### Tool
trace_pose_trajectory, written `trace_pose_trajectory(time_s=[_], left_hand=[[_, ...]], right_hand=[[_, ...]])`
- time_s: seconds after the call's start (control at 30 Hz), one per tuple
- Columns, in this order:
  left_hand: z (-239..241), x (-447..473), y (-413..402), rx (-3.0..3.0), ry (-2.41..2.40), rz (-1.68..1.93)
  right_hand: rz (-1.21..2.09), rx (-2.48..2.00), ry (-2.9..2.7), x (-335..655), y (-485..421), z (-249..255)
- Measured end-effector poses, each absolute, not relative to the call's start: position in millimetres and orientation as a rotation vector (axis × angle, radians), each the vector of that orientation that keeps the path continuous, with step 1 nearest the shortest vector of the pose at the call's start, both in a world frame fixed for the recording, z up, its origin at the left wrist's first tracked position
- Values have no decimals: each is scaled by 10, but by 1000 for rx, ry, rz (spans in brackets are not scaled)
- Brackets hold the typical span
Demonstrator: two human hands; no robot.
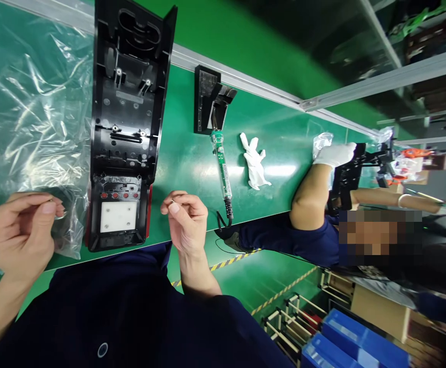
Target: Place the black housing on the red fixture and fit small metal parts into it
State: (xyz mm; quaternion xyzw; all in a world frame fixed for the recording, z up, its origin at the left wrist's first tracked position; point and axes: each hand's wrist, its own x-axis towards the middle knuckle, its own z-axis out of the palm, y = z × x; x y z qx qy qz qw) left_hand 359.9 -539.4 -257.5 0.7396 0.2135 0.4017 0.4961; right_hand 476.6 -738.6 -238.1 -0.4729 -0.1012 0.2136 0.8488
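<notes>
A long black plastic housing [127,117] lies open on the green bench, with red buttons and a white square plate at its near end. My left hand [19,232] is to its left, thumb and fingers pinched on a small metal ring at the edge of a clear plastic bag [27,102]. My right hand [186,220] hovers just right of the housing's near end, fingertips closed on a tiny metal part.
A soldering iron [222,171] with a green handle lies beyond my right hand, tip in a black stand [207,99]. A white glove [254,161] lies beside it. A co-worker in blue, wearing a white glove [336,153], works at the right. Blue bins [346,337] sit below.
</notes>
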Motion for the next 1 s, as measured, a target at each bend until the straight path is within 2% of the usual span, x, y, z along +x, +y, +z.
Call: trace_pose_trajectory(time_s=[0.13,0.27,0.37,0.63,1.0], left_hand=[[-2604,3582,-5396,1801,478,976],[-2595,3593,-5407,1813,478,967],[-2570,3607,-5415,1831,482,938],[-2534,3553,-5410,1824,554,888],[-2518,3574,-5415,1823,591,852]], right_hand=[[287,-1319,-353,4754,-7383,-2286],[-214,-1890,-759,4788,-7245,-2203],[-457,-2113,-965,4827,-7066,-2204],[-428,-2437,-1011,4868,-6836,-2321],[-408,-2530,-964,4860,-6825,-2390]])
